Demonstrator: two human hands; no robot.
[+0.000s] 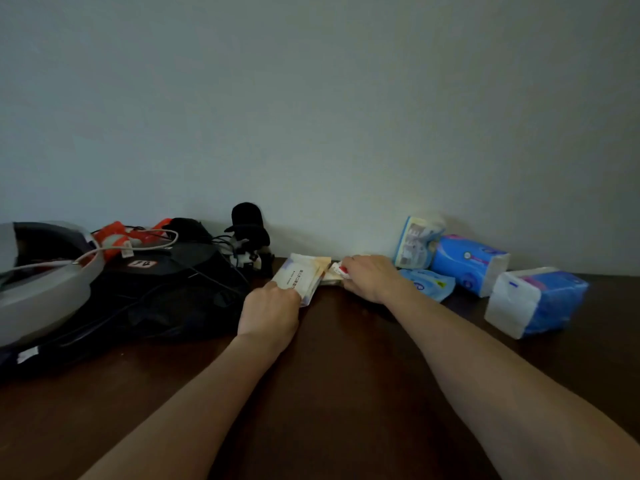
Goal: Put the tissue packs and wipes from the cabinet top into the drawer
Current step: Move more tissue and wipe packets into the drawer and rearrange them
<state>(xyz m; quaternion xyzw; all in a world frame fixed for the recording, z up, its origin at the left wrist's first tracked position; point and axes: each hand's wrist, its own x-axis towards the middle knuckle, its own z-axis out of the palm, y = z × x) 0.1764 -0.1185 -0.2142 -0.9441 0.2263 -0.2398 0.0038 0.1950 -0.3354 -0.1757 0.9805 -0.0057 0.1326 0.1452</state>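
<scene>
While both forearms reach in from the near edge, layout near to far:

cabinet top (346,393): dark brown wood, carries everything; call it the table surface. Drawer not in view.

left hand (272,311): fingers curled round the near end of a pale wipes pack (301,275), gripping it. Pack is flat, cream/white with small dark print, far end tilted up toward the wall.

right hand (369,277): knuckles up, fingers curled onto a small white pack with red mark (338,270), pinching its end. That pack sits over a flat pale item just beside the wipes pack; can't tell whether the two touch.

big tissue pack, near right (535,301): blue and white soft pack, lying on its side, well apart from both hands.

small blue pouch (431,284): flat on the table, just right of the right wrist.

second blue tissue pack (469,263): lying on its side behind the pouch, near the wall.

pale printed pack (414,245): standing upright, leaning at the wall, touching the second blue tissue pack.

left clutter: dark bag (156,296) with cables, grey curved shell (41,289) at far left, orange-and-white item (119,237) behind, black device (247,230) at the wall.

wall (311,116): plain, dim light.
</scene>
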